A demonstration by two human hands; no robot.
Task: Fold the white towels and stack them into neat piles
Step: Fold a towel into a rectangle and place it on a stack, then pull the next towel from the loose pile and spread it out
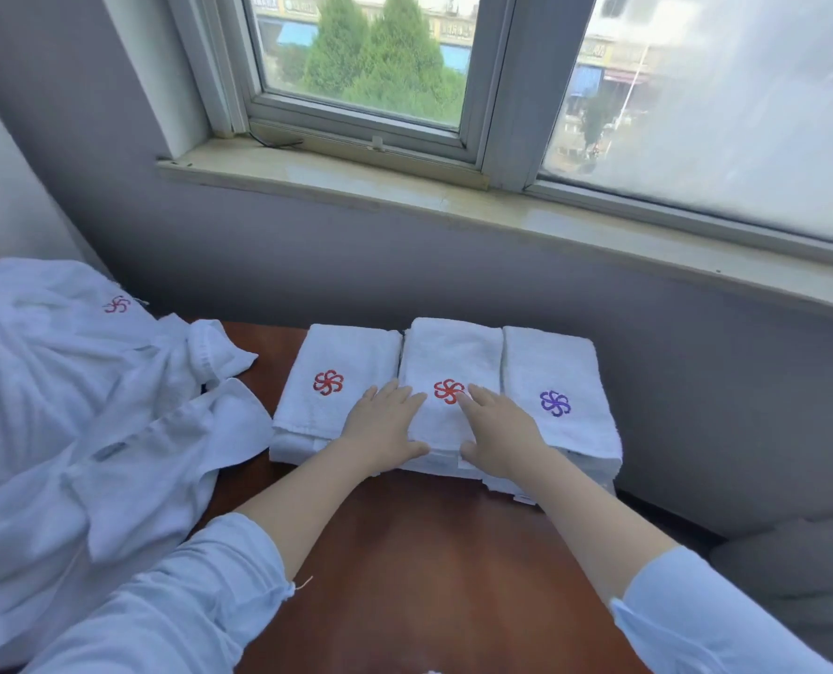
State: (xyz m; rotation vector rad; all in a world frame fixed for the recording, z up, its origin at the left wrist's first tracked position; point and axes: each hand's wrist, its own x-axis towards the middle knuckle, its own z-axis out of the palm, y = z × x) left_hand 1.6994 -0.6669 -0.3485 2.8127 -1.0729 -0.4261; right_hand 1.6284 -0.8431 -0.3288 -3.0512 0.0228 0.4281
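Two pale blue sleeves [171, 600] fill the bottom of the view at 7 and 5 o'clock, both cut off by the frame. A loose thread hangs from the left cuff. Bare forearms reach toward 12 o'clock across a smooth, reddish-brown wooden table [429, 552].

The left hand [385, 425] and right hand [497, 435] lie flat with straight fingers, grasping nothing. They press on the near half of the middle pile [453, 352] of folded white towels. The left hand lies over the border where that pile meets the left pile [341, 352]. The thumbs run along the near edge and hide part of it, and the right fingertips partly cover a red pinwheel emblem [448, 390].

The three piles sit touching, side by side at the table's far edge at 12 o'clock, below a grey wall. The left pile bears a red emblem and the right pile [550, 362] a purple one. All are soft, nubbly terry in rectangular folds (the layers underneath are too blurred to count).

At 9 o'clock a heap of unfolded white towels [64, 406] lies crumpled over the table's left side, cut off by the frame. At 4 o'clock a rounded grey cushion [794, 576] is only partly in view. At 12 o'clock, above the wall, runs a pale stone sill [404, 187]. The window's right pane is too hazy to see through clearly.
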